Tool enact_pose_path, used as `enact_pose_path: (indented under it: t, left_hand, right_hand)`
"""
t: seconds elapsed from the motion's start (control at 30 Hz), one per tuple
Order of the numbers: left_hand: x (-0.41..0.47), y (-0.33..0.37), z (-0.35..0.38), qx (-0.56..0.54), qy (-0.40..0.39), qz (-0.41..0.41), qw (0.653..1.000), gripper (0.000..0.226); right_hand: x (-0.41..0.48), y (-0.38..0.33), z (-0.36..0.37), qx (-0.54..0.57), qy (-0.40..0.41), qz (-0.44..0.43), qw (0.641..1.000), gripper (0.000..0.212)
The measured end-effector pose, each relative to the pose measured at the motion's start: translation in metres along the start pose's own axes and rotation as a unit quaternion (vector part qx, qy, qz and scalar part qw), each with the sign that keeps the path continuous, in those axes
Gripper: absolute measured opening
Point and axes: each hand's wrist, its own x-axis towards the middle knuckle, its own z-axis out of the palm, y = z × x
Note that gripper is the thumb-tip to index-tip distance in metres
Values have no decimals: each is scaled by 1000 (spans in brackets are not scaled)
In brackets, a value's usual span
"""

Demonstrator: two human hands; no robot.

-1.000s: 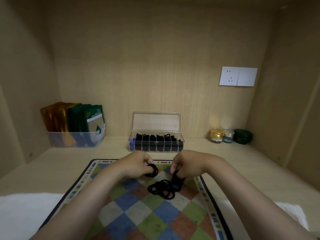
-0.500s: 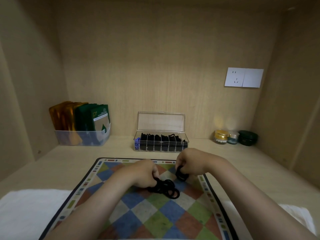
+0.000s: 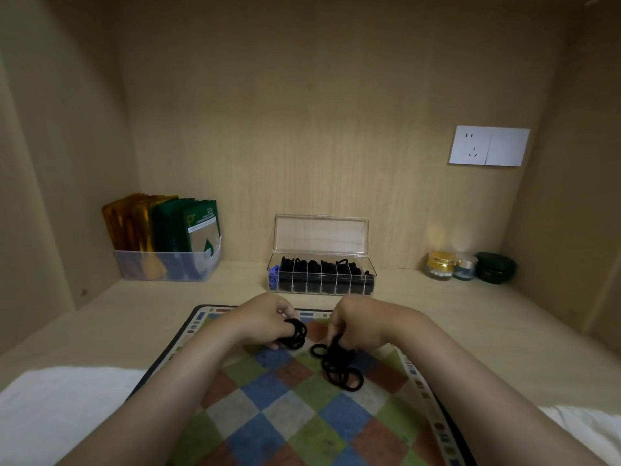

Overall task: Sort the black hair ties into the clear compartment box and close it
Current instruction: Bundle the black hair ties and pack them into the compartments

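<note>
Pale wood-grain walls enclose your shelf, with a checkered mat (image 3: 268,408) in front. Your left hand (image 3: 265,319) clasps a small bundle of hair ties (image 3: 296,333); your right hand (image 3: 353,322) pinches a soft tangled clump (image 3: 337,366) resting on the mat. Behind them, the clear compartment box (image 3: 321,279) looks nearly full, its rigid lid (image 3: 321,234) upright, not yet closed.

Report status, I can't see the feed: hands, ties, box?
Left hand shut on hair tie bundle. Right hand pinching loose pile on mat. Compartment box open, unobstructed.
</note>
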Motion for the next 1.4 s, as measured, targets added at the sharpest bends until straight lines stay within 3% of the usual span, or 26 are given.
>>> enact_pose_path:
  t: [0.1, 0.2, 0.43, 0.53, 0.67, 0.8, 1.03, 1.17, 1.4]
  left_hand:
    - [6, 2, -2, -30, 19, 2, 999, 10]
    - [15, 9, -1, -49, 43, 14, 998, 14]
    - [49, 26, 13, -118, 77, 31, 990, 23]
    - [61, 29, 22, -123, 73, 43, 989, 19]
    - [74, 25, 31, -113, 56, 37, 991, 19]
    - [78, 16, 31, -210, 7, 25, 977, 12]
    - [73, 16, 23, -364, -90, 11, 927, 31]
    - [74, 13, 29, -247, -62, 69, 965, 26]
    - [74, 4, 32, -263, -33, 82, 961, 29]
  right_hand:
    - [3, 4, -3, 11, -4, -3, 1000, 23]
    - [5, 14, -8, 117, 17, 15, 993, 25]
    - [7, 26, -24, 355, 72, 11, 932, 7]
    - [16, 28, -21, 402, 70, 10, 913, 15]
    - [35, 33, -11, 386, 115, 23, 915, 14]
    - [48, 39, -1, 329, 150, 36, 932, 12]
    - [56, 42, 12, 273, 200, 57, 939, 8]
    - [57, 42, 14, 188, 247, 35, 950, 1]
    - [57, 50, 18, 204, 253, -1, 946, 6]
